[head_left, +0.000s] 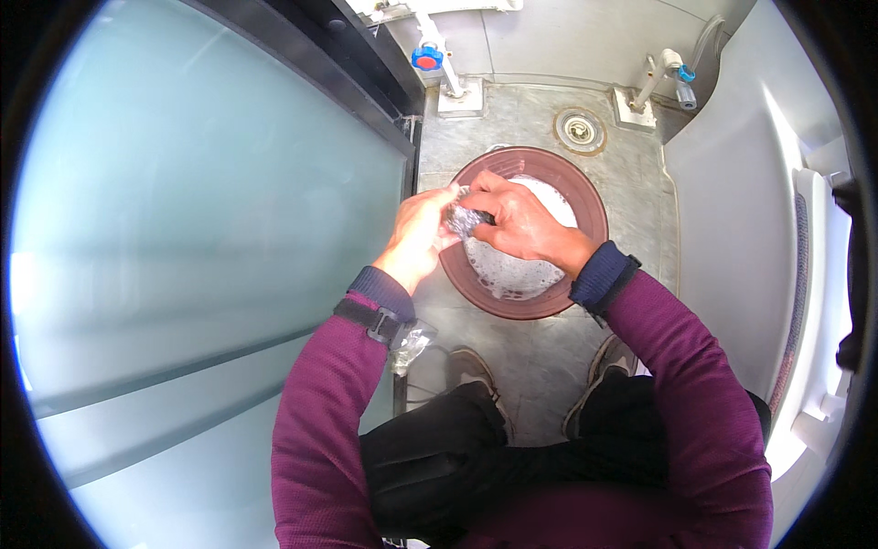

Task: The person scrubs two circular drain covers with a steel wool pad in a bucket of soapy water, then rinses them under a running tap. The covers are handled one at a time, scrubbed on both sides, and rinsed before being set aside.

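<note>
A brown round basin (595, 203) stands on the floor in front of me, holding water covered with white suds (512, 271). Over its left rim, both my hands meet on a small dark, foam-covered thing (468, 220) whose kind I cannot make out. My left hand (417, 234) grips it from the left, its fingertips partly hidden behind the foam. From the right, my right hand (525, 220) bends over the basin with its fingers curled onto the same thing. Wet foam clings around the fingers.
A frosted glass panel (210, 210) with a dark frame borders the left side. Beyond the basin are a round floor drain (580, 131), a pipe with a blue-and-red valve (427, 58) and another pipe (649, 87). A white curved panel (741, 183) stands at right. Clear crumpled plastic (413, 348) lies near my left wrist.
</note>
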Motion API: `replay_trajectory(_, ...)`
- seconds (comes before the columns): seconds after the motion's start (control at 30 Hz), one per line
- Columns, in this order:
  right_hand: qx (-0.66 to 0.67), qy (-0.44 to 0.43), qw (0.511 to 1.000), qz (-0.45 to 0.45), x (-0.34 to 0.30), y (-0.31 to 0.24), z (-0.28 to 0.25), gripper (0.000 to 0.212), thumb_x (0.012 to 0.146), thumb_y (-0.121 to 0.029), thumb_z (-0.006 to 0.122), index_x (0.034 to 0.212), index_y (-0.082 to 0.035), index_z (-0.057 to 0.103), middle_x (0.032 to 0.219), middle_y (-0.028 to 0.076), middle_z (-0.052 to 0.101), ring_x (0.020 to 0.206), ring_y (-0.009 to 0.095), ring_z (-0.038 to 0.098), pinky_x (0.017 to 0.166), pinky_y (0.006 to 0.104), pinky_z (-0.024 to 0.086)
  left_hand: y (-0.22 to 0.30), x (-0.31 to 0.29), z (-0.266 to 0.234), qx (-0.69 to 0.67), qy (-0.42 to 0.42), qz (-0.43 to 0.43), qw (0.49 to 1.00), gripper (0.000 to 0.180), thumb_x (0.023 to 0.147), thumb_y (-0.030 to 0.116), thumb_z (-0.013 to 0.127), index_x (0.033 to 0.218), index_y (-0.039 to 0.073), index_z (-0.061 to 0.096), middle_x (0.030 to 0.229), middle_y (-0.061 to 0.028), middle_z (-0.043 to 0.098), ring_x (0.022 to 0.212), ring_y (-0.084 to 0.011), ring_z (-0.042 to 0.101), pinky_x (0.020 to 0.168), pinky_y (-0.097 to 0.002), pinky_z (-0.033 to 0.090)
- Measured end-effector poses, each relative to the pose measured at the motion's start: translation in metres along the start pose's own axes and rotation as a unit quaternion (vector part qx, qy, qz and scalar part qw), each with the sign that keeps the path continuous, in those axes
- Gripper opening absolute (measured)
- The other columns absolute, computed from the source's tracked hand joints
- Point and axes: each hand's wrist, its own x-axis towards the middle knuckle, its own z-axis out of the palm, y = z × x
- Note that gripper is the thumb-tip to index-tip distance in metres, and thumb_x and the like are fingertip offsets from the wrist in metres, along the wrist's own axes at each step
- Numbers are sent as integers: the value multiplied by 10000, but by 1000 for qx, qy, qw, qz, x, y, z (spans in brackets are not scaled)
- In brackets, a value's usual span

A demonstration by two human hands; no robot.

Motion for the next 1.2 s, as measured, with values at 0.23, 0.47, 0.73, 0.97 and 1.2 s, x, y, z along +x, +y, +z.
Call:
replay_trajectory(0.23,-141,-13,989,51,-5,15,-21,331,760,-93,711,1090,-92,732,1065,153,613,985,385,648,835,478,542,-1,0,-2,44,48,43,997,247,1054,113,545,1253,1,639,1149,-129,722,1008,-223,716,876,-393,614)
replay_trajectory(0.47,-62,110,991,49,-7,20,-8,395,782,-68,705,1176,-57,679,1114,209,605,1047,427,635,900,478,544,3,0,0,47,51,69,995,274,1085,116,504,1304,0,621,1235,-136,706,1118,-240,699,957,-394,590)
replay_trajectory(0.73,-234,-51,932,271,-40,111,24,351,823,-51,662,1173,-72,667,1181,262,567,1042,446,655,891,510,556,0,3,-13,69,27,105,992,288,1083,109,513,1338,19,614,1256,-118,700,1141,-224,688,995,-383,565)
replay_trajectory(0.97,-180,-288,936,86,-86,111,89,286,808,-35,650,1083,-71,721,1114,278,647,1000,428,681,854,512,566,-9,14,-14,56,25,70,996,298,1071,79,508,1342,2,605,1255,-135,697,1128,-228,692,977,-373,575)
replay_trajectory(1.2,120,-148,888,419,-29,103,0,218,839,-92,755,1055,-64,739,811,77,728,722,186,697,606,338,547,-12,15,-23,50,4,40,998,290,1069,91,505,1326,-1,604,1279,-146,685,1158,-246,677,1015,-419,560)
